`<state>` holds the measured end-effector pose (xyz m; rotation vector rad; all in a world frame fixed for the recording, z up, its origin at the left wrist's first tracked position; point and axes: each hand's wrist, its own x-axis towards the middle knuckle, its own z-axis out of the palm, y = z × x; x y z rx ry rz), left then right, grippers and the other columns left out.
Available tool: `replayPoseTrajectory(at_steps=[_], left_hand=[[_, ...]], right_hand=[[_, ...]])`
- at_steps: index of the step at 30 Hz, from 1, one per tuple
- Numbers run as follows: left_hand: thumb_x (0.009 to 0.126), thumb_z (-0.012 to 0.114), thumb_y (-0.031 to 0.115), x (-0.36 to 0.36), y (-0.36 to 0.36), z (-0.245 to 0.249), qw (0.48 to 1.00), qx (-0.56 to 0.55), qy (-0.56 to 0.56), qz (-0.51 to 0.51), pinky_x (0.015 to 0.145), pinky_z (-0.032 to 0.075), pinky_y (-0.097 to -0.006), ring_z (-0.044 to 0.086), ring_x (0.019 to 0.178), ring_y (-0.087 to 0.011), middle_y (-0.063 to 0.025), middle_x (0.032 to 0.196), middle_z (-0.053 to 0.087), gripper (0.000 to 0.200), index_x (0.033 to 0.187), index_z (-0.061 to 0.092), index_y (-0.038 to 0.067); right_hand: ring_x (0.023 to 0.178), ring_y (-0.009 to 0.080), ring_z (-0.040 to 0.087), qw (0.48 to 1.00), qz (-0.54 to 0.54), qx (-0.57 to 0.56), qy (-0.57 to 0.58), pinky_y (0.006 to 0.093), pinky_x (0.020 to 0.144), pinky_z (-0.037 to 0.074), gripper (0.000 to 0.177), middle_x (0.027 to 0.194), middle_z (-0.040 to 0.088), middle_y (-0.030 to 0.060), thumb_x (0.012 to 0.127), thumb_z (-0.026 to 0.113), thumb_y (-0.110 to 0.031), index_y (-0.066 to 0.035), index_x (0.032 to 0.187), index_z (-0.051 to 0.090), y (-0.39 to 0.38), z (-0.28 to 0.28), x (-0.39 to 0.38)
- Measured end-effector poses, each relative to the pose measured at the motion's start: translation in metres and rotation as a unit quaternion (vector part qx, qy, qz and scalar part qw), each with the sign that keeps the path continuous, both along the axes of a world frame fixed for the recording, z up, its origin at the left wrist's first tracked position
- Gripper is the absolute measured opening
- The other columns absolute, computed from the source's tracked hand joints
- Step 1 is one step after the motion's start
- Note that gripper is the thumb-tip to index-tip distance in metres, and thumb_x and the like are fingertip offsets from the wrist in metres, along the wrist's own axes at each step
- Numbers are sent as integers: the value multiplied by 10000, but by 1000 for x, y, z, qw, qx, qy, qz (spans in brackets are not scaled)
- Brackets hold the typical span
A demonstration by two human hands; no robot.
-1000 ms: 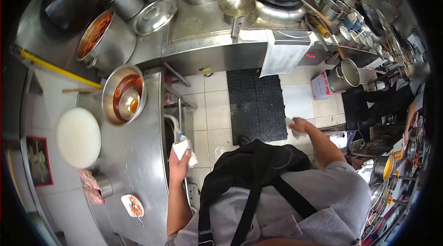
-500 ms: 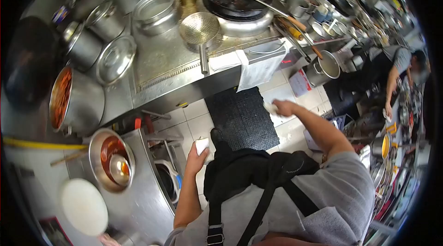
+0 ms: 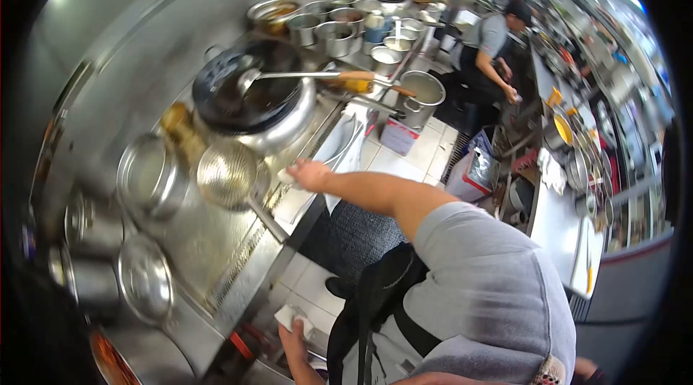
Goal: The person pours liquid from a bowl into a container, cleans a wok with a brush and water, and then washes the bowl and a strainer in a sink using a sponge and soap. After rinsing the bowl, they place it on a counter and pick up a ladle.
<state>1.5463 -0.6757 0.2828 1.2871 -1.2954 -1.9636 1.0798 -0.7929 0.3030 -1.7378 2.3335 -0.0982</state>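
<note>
**Right hand (image 3: pixel 310 174) out over the worktop (image 3: pixel 184 248), left hand (image 3: pixel 291 345) held low**

The person's right arm is stretched out to the worktop's front edge, palm down, with a small white cloth (image 3: pixel 286 177) under its curled fingers; how firmly it is gripped cannot be told. A white towel (image 3: pixel 351 152) hangs over that edge just beside the hand; whether the two touch is unclear. The left hand pinches another white wad (image 3: pixel 294 318), its thumb across it, out beyond the front edge and above the floor. Whether this one is fabric or paper is hard to say.

The step in hand looks like a cloth-in-hand reach across the front edge. Any further reach would seem to call for keeping clear of the strainer (image 3: pixel 227 174), whose handle points toward the front edge, and the ladle (image 3: pixel 249 80) resting in the black wok (image 3: pixel 216 107) farther back.

No brand or label can be read. The red-and-white box (image 3: pixel 399 137) under the tall pot (image 3: pixel 421 100) carries markings too small to make out.
</note>
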Motion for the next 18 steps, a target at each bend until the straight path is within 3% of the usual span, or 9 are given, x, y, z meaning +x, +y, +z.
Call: replayPoseTrajectory(at_steps=[3,6,9,12,13,14,15,18], left_hand=[[866,640,131,-66,-39,45,995,-19,56,-81,993,420,-358,533,1134,-237,-127,1251,546,582,1382,411,-10],[868,636,116,-157,-91,34,990,-71,81,-94,978,427,-363,532,1123,-242,-133,1253,536,607,1401,372,-6],[893,597,72,-268,-131,25,988,-140,6,-64,974,431,-365,535,1131,-248,-152,1299,513,581,1411,348,-15],[901,584,44,-330,-176,-67,971,-224,-71,-43,983,427,-381,532,1164,-273,-166,1351,502,592,1428,322,-22],[901,597,91,-340,-177,-86,968,-227,-107,-17,991,426,-404,549,1158,-327,-216,1334,516,598,1422,330,-28],[900,611,137,-348,-176,-94,963,-229,-142,12,999,425,-427,565,1152,-382,-266,1317,529,607,1415,338,-33],[895,617,150,-350,-172,-90,929,-279,-243,7,994,428,-451,563,1173,-410,-284,1293,545,627,1420,327,-30],[889,615,142,-358,-154,-62,926,-243,-288,-23,996,423,-469,554,1180,-437,-298,1274,555,640,1424,309,-30]], right_hand=[[1063,389,626,999,-37,5,-38,464,838,555,330,1189,521,206,955,475,-209,-172,1279,526,-3,-17,-2],[1000,394,650,998,-28,7,-56,468,784,564,283,1122,524,213,962,457,-220,-178,1226,549,-1,-38,-4],[927,395,666,997,-1,-27,-70,479,732,567,272,1080,533,222,935,480,-232,-156,1189,542,2,-65,-17],[882,394,676,991,-10,-44,-127,477,699,571,305,1054,546,231,892,535,-235,-131,1179,522,-9,-80,-31],[890,396,675,985,-24,-23,-168,471,699,572,326,1047,549,231,877,559,-234,-134,1185,521,-14,-81,-33],[890,396,675,985,-28,-26,-170,471,699,572,326,1047,549,231,877,559,-234,-134,1185,521,-18,-81,-35],[890,401,676,979,-23,-22,-204,466,699,572,359,1057,549,234,856,588,-225,-130,1194,510,-20,-81,-36],[880,401,680,976,15,-10,-218,460,696,569,417,1050,567,237,820,630,-200,-114,1202,488,-1,-31,-51]])
